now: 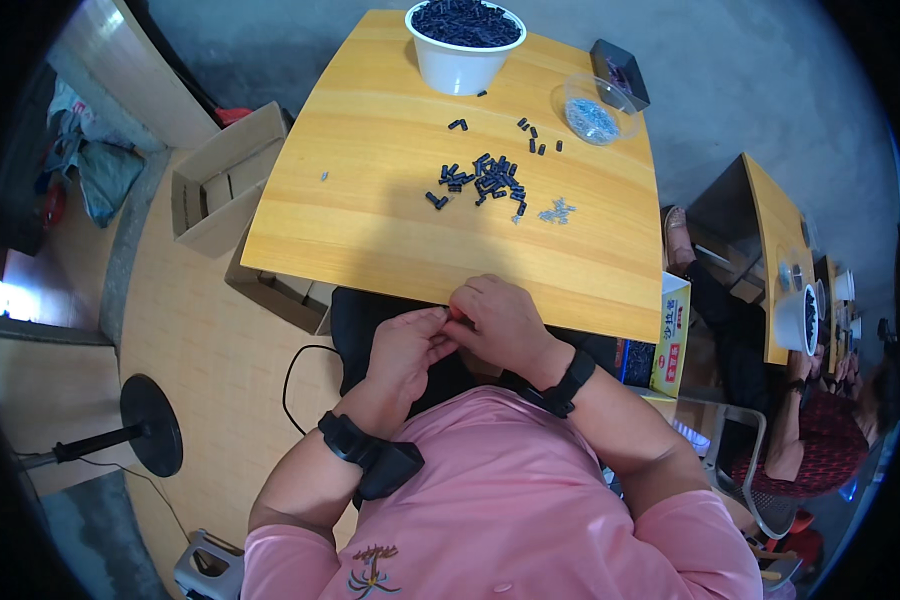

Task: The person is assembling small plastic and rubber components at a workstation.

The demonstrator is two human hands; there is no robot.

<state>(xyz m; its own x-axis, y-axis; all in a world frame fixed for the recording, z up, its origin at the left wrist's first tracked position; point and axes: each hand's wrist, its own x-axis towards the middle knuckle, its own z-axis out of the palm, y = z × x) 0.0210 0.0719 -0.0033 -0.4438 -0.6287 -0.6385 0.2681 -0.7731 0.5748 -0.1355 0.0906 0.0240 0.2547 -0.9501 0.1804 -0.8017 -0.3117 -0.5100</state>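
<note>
Left hand [404,348] and right hand [500,318] fingertips-together by that yellow wooden surface [570,265], can't tell from here what's held.

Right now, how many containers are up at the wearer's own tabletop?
3: a white bucket at the far edge, a clear bowl near the right edge, a dark tray at the far-right corner.

A yellow-brown wood-grained tabletop [340,225] bears a loose heap of short black cylindrical pieces [494,178]. Beyond the heap stands a round white tub [460,70] filled with dark pieces; beyond the heap and rightward, a clear round bowl [627,122] of silvery bits. Slender silvery pieces [558,212] lie just right of the heap.
</note>
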